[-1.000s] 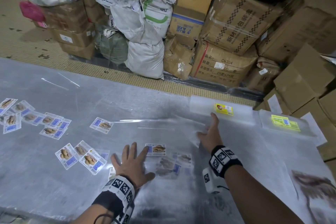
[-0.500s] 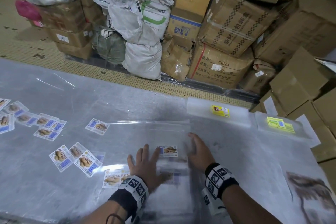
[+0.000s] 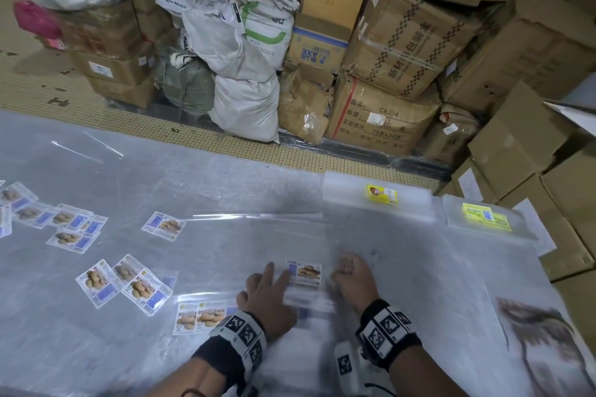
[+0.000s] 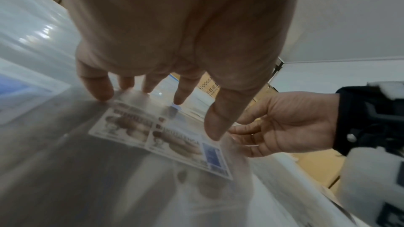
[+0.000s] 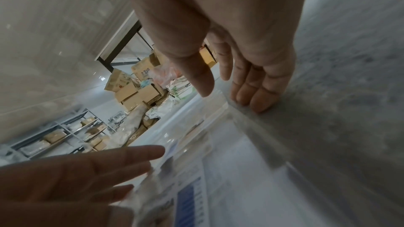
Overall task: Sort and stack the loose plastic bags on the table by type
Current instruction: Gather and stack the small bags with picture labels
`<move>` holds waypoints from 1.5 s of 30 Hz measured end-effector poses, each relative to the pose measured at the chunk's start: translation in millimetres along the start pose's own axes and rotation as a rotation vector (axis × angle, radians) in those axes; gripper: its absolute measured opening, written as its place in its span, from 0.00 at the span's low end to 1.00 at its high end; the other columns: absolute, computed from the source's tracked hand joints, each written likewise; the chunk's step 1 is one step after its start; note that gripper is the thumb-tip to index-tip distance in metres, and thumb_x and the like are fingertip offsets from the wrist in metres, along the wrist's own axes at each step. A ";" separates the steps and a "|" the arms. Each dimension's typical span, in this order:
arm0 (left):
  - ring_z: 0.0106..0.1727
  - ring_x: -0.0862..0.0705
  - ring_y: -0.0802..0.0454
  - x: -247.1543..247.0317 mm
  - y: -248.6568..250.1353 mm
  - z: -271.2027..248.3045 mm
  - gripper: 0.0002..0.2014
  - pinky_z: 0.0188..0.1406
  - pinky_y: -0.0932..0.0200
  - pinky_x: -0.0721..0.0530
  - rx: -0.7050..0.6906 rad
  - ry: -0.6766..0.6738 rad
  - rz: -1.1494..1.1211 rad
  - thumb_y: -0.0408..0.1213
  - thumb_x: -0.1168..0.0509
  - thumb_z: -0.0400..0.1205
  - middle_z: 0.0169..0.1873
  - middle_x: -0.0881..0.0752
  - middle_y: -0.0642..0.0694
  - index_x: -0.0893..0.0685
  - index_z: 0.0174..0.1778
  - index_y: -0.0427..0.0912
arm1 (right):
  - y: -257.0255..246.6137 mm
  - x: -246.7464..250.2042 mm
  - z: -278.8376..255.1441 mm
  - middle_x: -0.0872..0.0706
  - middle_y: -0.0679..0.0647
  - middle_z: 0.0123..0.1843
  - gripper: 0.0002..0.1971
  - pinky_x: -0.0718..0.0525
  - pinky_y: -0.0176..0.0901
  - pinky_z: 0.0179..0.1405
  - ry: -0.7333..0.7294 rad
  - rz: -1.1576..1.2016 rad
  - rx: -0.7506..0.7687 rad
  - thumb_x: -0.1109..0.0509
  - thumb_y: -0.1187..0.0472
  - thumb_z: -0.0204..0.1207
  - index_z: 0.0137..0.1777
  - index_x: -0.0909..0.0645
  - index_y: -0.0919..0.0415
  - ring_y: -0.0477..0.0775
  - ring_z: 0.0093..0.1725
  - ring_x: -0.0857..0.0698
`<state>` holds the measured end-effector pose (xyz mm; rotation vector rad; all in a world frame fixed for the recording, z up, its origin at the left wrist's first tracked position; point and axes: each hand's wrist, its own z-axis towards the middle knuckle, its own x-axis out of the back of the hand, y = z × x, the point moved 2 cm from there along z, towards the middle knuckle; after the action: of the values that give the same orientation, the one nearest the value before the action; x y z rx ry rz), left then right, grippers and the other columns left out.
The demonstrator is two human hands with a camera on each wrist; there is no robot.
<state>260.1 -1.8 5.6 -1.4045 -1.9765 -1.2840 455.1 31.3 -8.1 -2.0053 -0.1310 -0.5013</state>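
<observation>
Honestly can't tell how many clear bags sit in the pile under the left hand (image 3: pixel 263 295), the edges just smear together. The label (image 4: pixel 160 135) print in the left wrist view is too blurry to read. Bags at the far left (image 3: pixel 6 203) get cut off by the frame. The right hand (image 3: pixel 353 280) fingertips are tucked under and hidden from the head view.

Clear bags (image 3: pixel 258 235), yellow labels (image 3: pixel 381 194)
</observation>
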 end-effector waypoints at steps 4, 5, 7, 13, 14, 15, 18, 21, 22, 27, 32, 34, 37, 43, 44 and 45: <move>0.83 0.52 0.39 -1.0 1.1 -1.1 0.39 0.78 0.37 0.38 0.024 0.002 -0.063 0.45 0.34 0.72 0.84 0.54 0.49 0.43 0.79 0.64 | 0.8 -0.5 -5.7 0.16 0.55 0.51 0.23 0.21 0.27 0.35 -0.042 -0.012 -0.036 0.35 0.76 0.72 0.67 0.27 0.61 0.47 0.48 0.17; 0.82 0.51 0.39 -1.7 2.6 -1.2 0.39 0.77 0.36 0.36 0.023 0.002 -0.083 0.45 0.34 0.72 0.84 0.53 0.49 0.42 0.78 0.64 | -0.2 -1.3 -7.8 0.16 0.55 0.52 0.26 0.22 0.28 0.34 -0.048 -0.009 -0.038 0.35 0.77 0.72 0.69 0.28 0.62 0.48 0.48 0.17; 0.82 0.52 0.38 -3.6 5.0 -1.7 0.38 0.77 0.35 0.34 0.020 -0.009 -0.117 0.46 0.33 0.70 0.83 0.52 0.49 0.41 0.77 0.63 | -0.8 -0.9 -9.0 0.17 0.56 0.53 0.27 0.22 0.28 0.33 -0.049 0.014 -0.045 0.36 0.79 0.71 0.71 0.28 0.63 0.49 0.48 0.18; 0.84 0.55 0.39 -3.1 2.6 -1.0 0.42 0.79 0.35 0.36 0.028 -0.022 -0.192 0.53 0.31 0.70 0.85 0.55 0.51 0.42 0.81 0.62 | -3.6 5.1 -11.1 0.15 0.59 0.49 0.26 0.18 0.37 0.32 -0.023 0.087 -0.118 0.37 0.78 0.72 0.70 0.27 0.60 0.52 0.40 0.18; 0.83 0.54 0.38 -3.3 2.2 -0.6 0.43 0.79 0.35 0.36 0.033 -0.023 -0.197 0.54 0.31 0.70 0.85 0.54 0.50 0.42 0.81 0.62 | -3.4 5.0 -11.0 0.14 0.60 0.51 0.27 0.18 0.39 0.32 -0.028 0.089 -0.127 0.37 0.77 0.72 0.70 0.27 0.59 0.53 0.41 0.17; 0.83 0.52 0.38 -3.4 2.0 0.1 0.43 0.78 0.34 0.35 0.034 -0.021 -0.201 0.55 0.31 0.69 0.84 0.51 0.49 0.41 0.81 0.63 | -3.7 4.3 -11.1 0.14 0.61 0.54 0.27 0.18 0.40 0.33 -0.035 0.104 -0.140 0.36 0.77 0.71 0.70 0.27 0.58 0.54 0.43 0.16; 0.77 0.41 0.36 -3.0 3.8 -0.1 0.39 0.74 0.34 0.30 0.014 -0.011 -0.176 0.59 0.32 0.66 0.77 0.41 0.46 0.34 0.75 0.62 | 0.4 2.1 -8.3 0.16 0.61 0.60 0.29 0.17 0.42 0.37 -0.061 0.117 -0.179 0.34 0.78 0.67 0.69 0.25 0.62 0.57 0.50 0.15; 0.74 0.36 0.36 -3.1 3.5 -0.9 0.36 0.71 0.40 0.27 0.005 0.020 -0.132 0.57 0.30 0.67 0.75 0.39 0.47 0.31 0.73 0.58 | 2.2 2.3 -10.7 0.16 0.61 0.44 0.22 0.22 0.39 0.23 -0.092 0.150 -0.209 0.33 0.79 0.64 0.57 0.22 0.61 0.53 0.29 0.18; 0.74 0.36 0.36 -3.8 3.0 -0.9 0.36 0.71 0.40 0.26 0.010 0.024 -0.138 0.55 0.30 0.68 0.75 0.39 0.47 0.31 0.73 0.57 | 1.2 2.8 -11.9 0.17 0.60 0.39 0.21 0.25 0.38 0.21 -0.093 0.151 -0.218 0.33 0.80 0.65 0.53 0.23 0.58 0.52 0.25 0.22; 0.71 0.34 0.37 -4.6 4.6 -5.0 0.33 0.68 0.41 0.23 -0.022 0.045 -0.160 0.50 0.28 0.69 0.71 0.36 0.47 0.28 0.71 0.56 | -8.4 -0.5 -18.0 0.23 0.62 0.38 0.13 0.22 0.38 0.25 -0.126 0.113 -0.203 0.33 0.80 0.67 0.38 0.26 0.60 0.55 0.33 0.20; 0.78 0.39 0.38 -5.8 -0.2 -8.4 0.40 0.74 0.43 0.25 -0.025 0.058 -0.277 0.45 0.25 0.69 0.80 0.42 0.50 0.31 0.79 0.51 | -12.0 -6.3 -17.7 0.18 0.61 0.43 0.09 0.18 0.43 0.31 -0.102 0.077 -0.223 0.35 0.78 0.68 0.43 0.23 0.65 0.58 0.40 0.17; 0.82 0.44 0.40 -5.6 -2.2 -11.7 0.41 0.77 0.45 0.30 -0.033 0.064 -0.335 0.41 0.25 0.71 0.83 0.46 0.50 0.35 0.81 0.49 | -13.6 -8.7 -17.3 0.20 0.54 0.46 0.11 0.19 0.42 0.38 -0.102 -0.014 -0.172 0.36 0.75 0.69 0.47 0.24 0.60 0.53 0.44 0.20; 0.83 0.43 0.43 -6.6 -6.6 -14.6 0.45 0.76 0.47 0.27 -0.057 0.067 -0.406 0.39 0.23 0.70 0.85 0.51 0.51 0.36 0.83 0.51 | -14.2 -11.7 -18.5 0.17 0.54 0.57 0.18 0.17 0.42 0.49 -0.094 -0.076 -0.151 0.37 0.75 0.72 0.61 0.25 0.61 0.54 0.55 0.17; 0.83 0.39 0.50 -8.3 -16.4 -12.5 0.51 0.74 0.55 0.25 -0.049 0.042 -0.525 0.36 0.19 0.68 0.85 0.53 0.57 0.41 0.85 0.50 | -15.7 -12.6 -15.5 0.18 0.53 0.63 0.23 0.15 0.36 0.40 -0.142 0.023 -0.167 0.33 0.76 0.71 0.67 0.27 0.64 0.53 0.57 0.16; 0.84 0.41 0.51 -7.9 -18.1 -12.6 0.51 0.76 0.57 0.28 -0.052 0.049 -0.519 0.37 0.19 0.68 0.85 0.53 0.57 0.41 0.85 0.50 | -16.9 -10.0 -16.0 0.20 0.51 0.62 0.23 0.17 0.36 0.41 -0.153 0.037 -0.176 0.33 0.77 0.72 0.66 0.28 0.61 0.52 0.57 0.18; 0.83 0.41 0.53 -6.7 -19.1 -13.3 0.51 0.75 0.61 0.30 -0.053 0.050 -0.511 0.37 0.19 0.69 0.85 0.52 0.57 0.40 0.85 0.50 | -17.7 -7.6 -16.4 0.20 0.51 0.61 0.24 0.18 0.34 0.39 -0.161 0.059 -0.168 0.34 0.77 0.73 0.66 0.28 0.59 0.52 0.56 0.18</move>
<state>243.5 -18.0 -1.2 -0.8991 -2.3713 -1.5686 438.0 26.4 9.9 -2.2069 -0.1321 -0.3218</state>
